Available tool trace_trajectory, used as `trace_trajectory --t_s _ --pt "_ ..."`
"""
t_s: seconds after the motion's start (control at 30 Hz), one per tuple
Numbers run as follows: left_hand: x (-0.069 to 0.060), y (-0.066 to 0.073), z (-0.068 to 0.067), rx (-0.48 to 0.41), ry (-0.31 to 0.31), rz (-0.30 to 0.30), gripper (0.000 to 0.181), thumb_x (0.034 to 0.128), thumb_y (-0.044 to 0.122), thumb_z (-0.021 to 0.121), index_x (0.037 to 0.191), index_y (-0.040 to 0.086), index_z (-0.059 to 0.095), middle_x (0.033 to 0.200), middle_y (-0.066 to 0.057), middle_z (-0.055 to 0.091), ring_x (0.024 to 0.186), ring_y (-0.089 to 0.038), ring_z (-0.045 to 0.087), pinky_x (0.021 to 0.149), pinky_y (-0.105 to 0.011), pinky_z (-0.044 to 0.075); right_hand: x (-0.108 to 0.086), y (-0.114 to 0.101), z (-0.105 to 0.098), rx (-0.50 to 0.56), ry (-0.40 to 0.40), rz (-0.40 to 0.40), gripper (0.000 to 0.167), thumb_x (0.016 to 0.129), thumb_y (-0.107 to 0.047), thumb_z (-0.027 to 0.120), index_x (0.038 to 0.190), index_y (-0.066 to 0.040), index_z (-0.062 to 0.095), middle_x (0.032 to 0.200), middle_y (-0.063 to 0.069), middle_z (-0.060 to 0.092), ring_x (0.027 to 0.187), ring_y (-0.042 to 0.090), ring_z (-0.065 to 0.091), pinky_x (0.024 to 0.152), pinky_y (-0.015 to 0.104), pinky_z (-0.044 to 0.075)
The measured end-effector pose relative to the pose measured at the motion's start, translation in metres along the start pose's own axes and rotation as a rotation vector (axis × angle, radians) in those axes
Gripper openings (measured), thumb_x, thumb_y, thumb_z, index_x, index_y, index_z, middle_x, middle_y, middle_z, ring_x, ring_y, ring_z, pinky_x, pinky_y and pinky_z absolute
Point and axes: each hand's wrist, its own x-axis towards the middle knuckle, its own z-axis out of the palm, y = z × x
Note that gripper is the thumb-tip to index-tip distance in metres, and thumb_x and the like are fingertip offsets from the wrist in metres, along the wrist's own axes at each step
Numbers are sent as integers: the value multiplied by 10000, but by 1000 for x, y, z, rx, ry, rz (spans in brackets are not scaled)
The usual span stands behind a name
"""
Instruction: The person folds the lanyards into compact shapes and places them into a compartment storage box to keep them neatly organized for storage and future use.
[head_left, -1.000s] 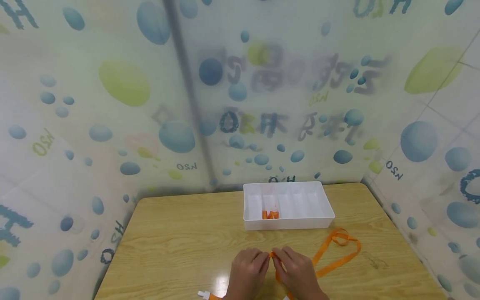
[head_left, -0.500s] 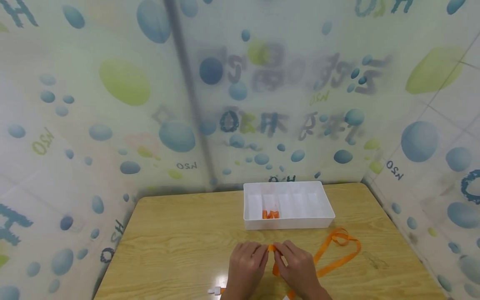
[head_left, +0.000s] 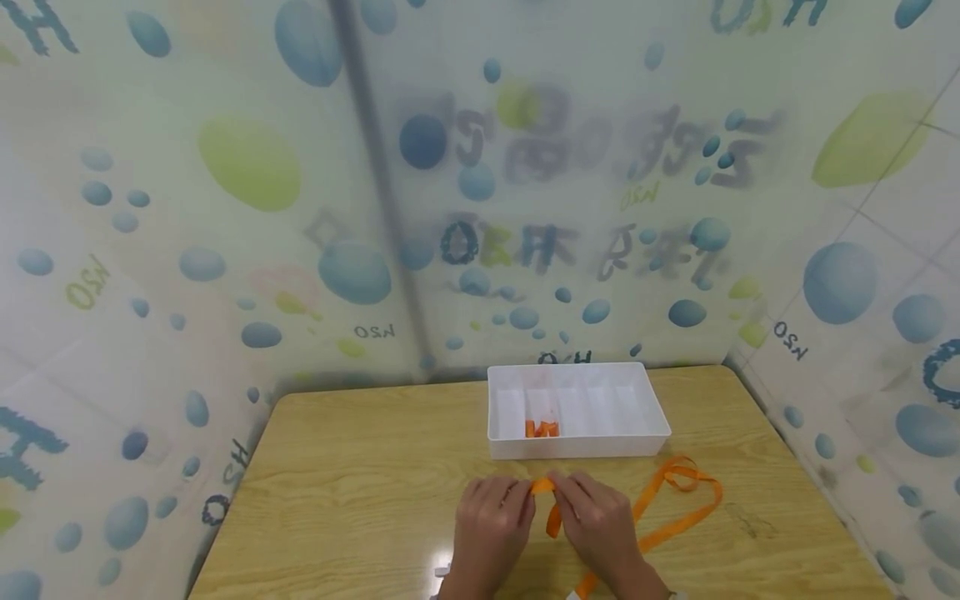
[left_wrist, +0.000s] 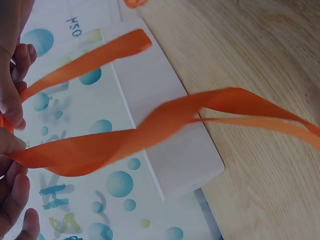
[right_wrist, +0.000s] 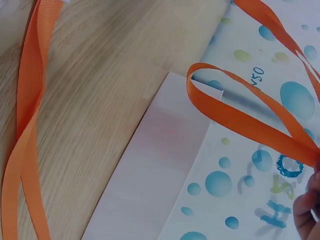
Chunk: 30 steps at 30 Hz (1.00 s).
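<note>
In the head view, the left hand and the right hand pinch an orange ribbon, a short stretch of it spanning their fingertips. A folded piece of it hangs beside the right fingers. Twisted lengths of the ribbon run out from the fingers in the left wrist view. The right wrist view has a loop of the ribbon reaching fingers at the right edge. The fingertips hide part of the ribbon.
A white divided tray stands behind the hands, with several orange pieces in one compartment. More orange ribbon lies looped on the wooden table at the right. A small whitish end shows beside the left wrist.
Both hands have risen slightly away from the wearer, and their fingertips are a little farther apart, showing more ribbon. The white-tipped orange piece by the left wrist has shifted right and is mostly hidden.
</note>
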Motion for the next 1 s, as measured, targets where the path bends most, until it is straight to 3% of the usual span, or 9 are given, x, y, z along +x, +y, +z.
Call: trace_trajectory --t_s 0.1,0.17,0.27,0.37,0.5,0.7,0.9,1.0 --pt "0 -4 -2 16 -18 -34 108 848 131 678 820 78 768 761 -12 683 654 -148 629 573 -294 506 1 3 -2 8 6 11 455 1063 -290 436 914 -20 769 706 -2 613 495 58 502 457 138 430" --pt "2 -6 -4 23 -19 -49 84 775 132 736 831 77 766 767 -16 685 663 -156 633 578 -299 510 2 4 -3 16 12 13 437 1059 -281 448 914 -20 766 708 3 615 492 62 503 450 135 422" --pt "5 -10 -5 23 23 -41 95 771 128 720 835 67 755 764 -27 679 661 -175 636 581 -311 519 4 5 -5 18 27 14 421 1055 -271 457 909 -21 762 706 7 614 487 62 497 441 136 414" --pt "8 -11 -7 1 22 -67 105 770 119 732 861 68 748 794 -26 688 681 -170 638 611 -314 538 4 6 -6 24 42 26 416 1053 -274 470 901 -17 760 696 6 613 480 58 491 435 140 412" --pt "11 -10 -8 -106 -10 -171 183 733 80 798 904 79 733 838 -12 707 712 -145 634 642 -285 546 4 8 -7 29 61 40 421 1052 -282 466 903 -18 758 698 16 632 483 65 513 436 155 427" --pt "19 -9 -14 -471 -194 -439 177 822 63 792 988 104 748 907 38 724 803 -86 624 728 -299 539 7 13 -8 48 73 78 417 1052 -287 459 932 -14 751 759 47 685 510 59 511 446 165 434" --pt "28 -16 -24 -732 -396 -565 204 888 164 760 1075 81 754 1012 11 734 872 -91 636 805 -310 549 11 15 -12 82 70 82 394 1048 -273 491 931 5 744 725 21 651 495 8 411 433 111 359" --pt "32 -20 -28 -856 -513 -648 243 882 232 769 1080 90 760 1007 -9 735 872 -101 631 739 -283 555 12 15 -14 75 62 94 429 1054 -303 480 931 9 747 702 5 623 493 -7 381 426 96 325"
